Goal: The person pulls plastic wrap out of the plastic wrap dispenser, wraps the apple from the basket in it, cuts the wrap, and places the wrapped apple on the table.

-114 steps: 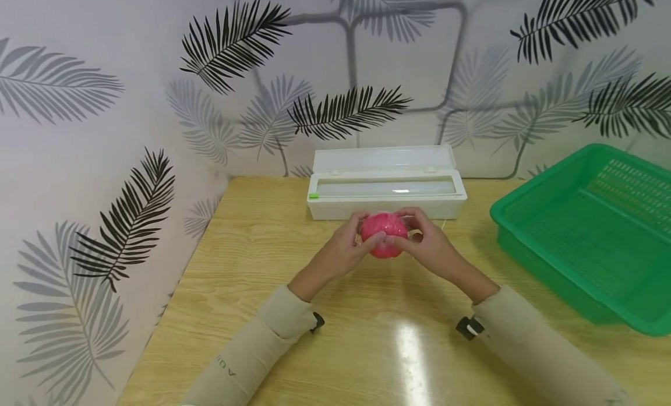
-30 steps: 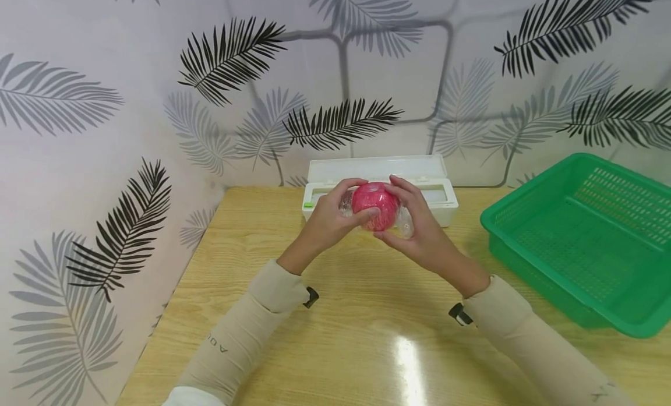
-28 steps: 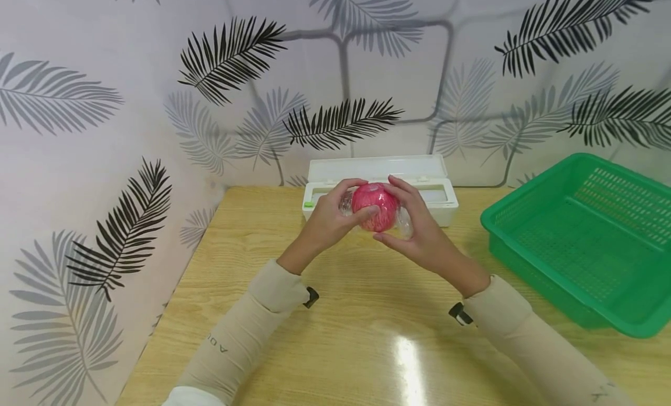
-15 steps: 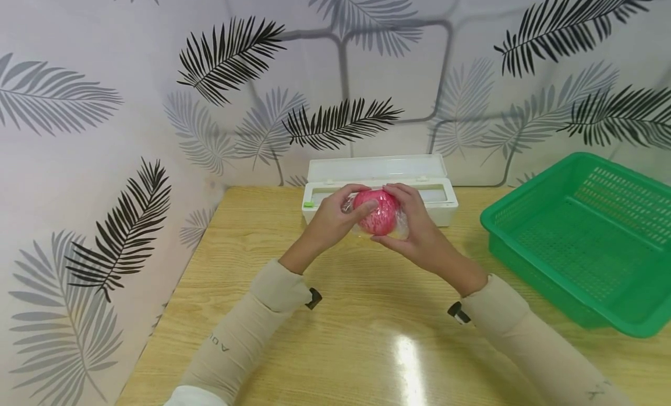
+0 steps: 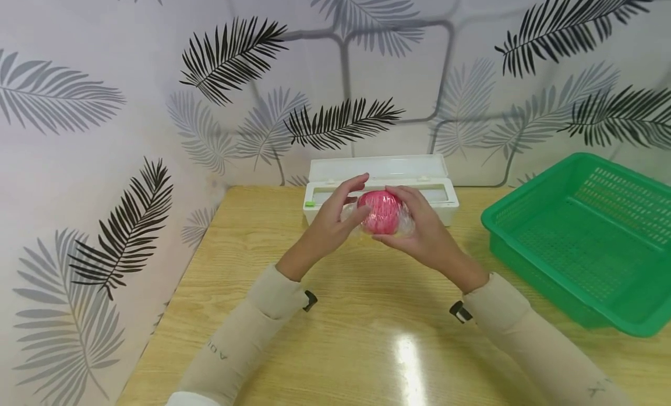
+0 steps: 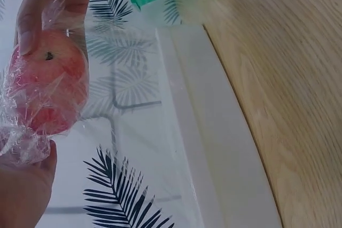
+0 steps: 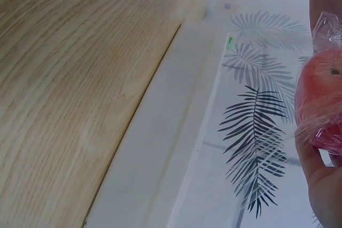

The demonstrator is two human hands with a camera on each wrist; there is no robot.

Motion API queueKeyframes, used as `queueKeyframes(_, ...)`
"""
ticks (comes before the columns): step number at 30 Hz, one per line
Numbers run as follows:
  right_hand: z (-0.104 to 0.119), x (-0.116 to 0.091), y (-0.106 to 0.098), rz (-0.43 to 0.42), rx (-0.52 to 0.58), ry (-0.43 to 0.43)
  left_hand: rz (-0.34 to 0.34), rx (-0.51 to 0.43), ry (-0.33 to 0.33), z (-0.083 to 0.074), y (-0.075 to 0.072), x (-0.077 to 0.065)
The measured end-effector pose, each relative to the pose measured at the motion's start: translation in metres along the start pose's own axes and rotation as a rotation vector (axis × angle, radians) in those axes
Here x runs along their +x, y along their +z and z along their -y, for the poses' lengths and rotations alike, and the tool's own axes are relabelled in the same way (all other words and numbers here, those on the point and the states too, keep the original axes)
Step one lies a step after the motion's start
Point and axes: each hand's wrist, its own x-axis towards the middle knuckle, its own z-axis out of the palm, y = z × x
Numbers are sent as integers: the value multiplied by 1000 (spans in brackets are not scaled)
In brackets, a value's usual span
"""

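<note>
A red apple covered in clear plastic wrap is held up in front of the white box. My right hand grips it, with fingers over the far right side and the thumb underneath. On the left, my left hand has its fingers lifted off the fruit, index raised, and its thumb by the near left side. Crumpled film gathers at both sides of the apple. From the left wrist view, the apple's stem end shows under the film, with loose plastic bunched beside my left hand.
Behind the hands, a white cling film dispenser box stands against the patterned wall with its lid up. A green perforated basket sits at the right of the wooden table.
Both hands have raised the apple from lower in front of the box and turned it. Over the last half second, the left fingers have come away while the right hand keeps its grip.
</note>
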Motion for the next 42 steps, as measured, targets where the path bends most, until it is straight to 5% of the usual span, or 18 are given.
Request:
queueKeyframes(6,-3,4,-4,10,5,33,98,254,185,22,4,-8)
queueKeyframes(11,1,9,-9,30,11,101,98,406,316,30,8,-8)
queueKeyframes(25,5,13,-11,70,67,298,20,636,348,38,22,-4)
queueKeyframes(33,9,13,-9,103,116,426,-29,596,319,40,25,-4)
queueKeyframes(42,8,15,-9,109,137,413,-46,470,297,40,20,-4)
